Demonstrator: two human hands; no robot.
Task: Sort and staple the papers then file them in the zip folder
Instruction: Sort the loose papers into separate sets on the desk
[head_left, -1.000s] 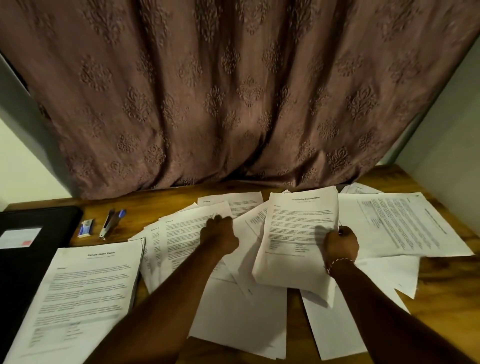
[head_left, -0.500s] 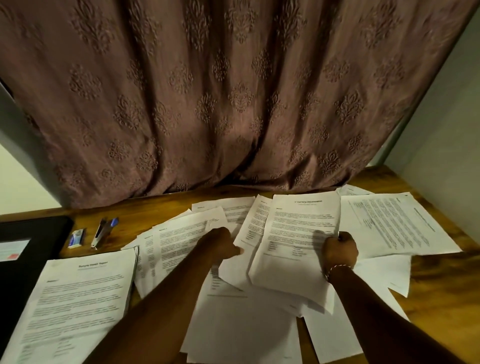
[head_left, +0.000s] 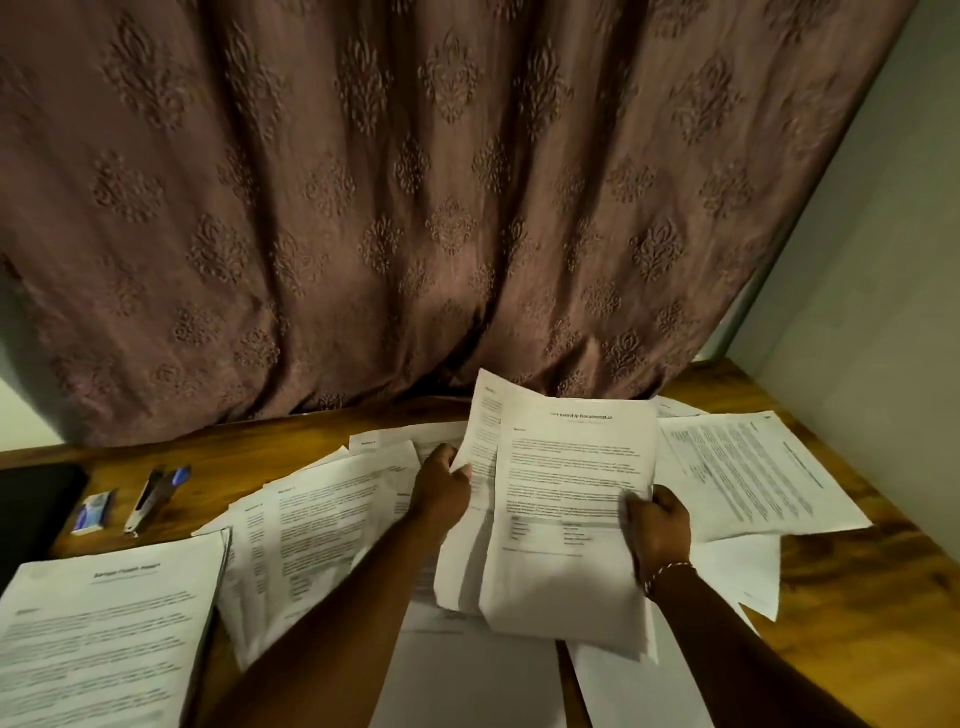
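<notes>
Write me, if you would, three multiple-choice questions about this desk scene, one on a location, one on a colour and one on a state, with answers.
1. Where does the stapler lie?
A. On the floor
B. On the wooden desk, beside the small staple box
C. On a shelf
2. What colour is the curtain?
A. Green
B. White
C. Dusty pinkish brown
3. What is the right hand doing?
A. Gripping the titled page
B. Lying flat and open
C. Making an empty fist
Answers:
1 B, it lies on bare wood beside the box.
2 C, the patterned fabric is that shade throughout.
3 A, its fingers clasp the page's right edge, while the left hand pinches another sheet.
</notes>
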